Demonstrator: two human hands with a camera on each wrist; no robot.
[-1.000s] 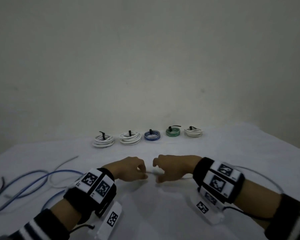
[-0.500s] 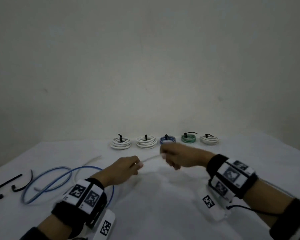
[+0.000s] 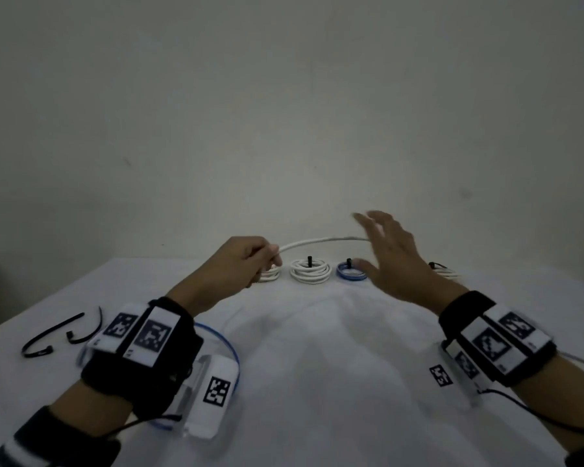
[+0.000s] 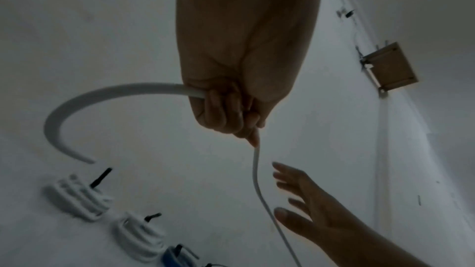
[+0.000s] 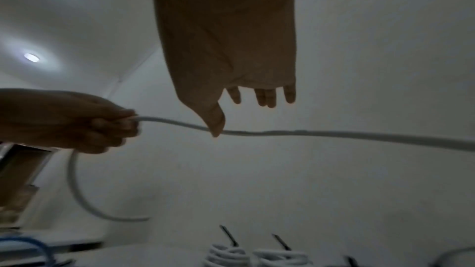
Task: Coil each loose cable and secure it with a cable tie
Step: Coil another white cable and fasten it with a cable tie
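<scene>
My left hand (image 3: pixel 248 261) is raised above the table and grips a loose white cable (image 3: pixel 321 242). The cable runs right to my right hand (image 3: pixel 383 254), which is open with its fingers spread. In the right wrist view the right thumb (image 5: pixel 216 127) touches the cable (image 5: pixel 334 135) while the other fingers (image 5: pixel 262 96) stay off it. In the left wrist view the cable (image 4: pixel 257 186) leaves my left hand's (image 4: pixel 226 113) fist towards the right hand (image 4: pixel 308 210), and its free end (image 4: pixel 77 107) curls away on the other side.
Tied coils line the table's back edge: a white coil (image 3: pixel 310 272), a blue coil (image 3: pixel 351 274), and white ones half hidden behind each hand. A loose blue cable (image 3: pixel 230 345) lies under my left wrist. Black cable ties (image 3: pixel 51 335) lie at the left.
Both hands have risen from the table with the white cable. The right hand has let go of its pinch, opened and moved right along the cable; the left keeps its grip.
</scene>
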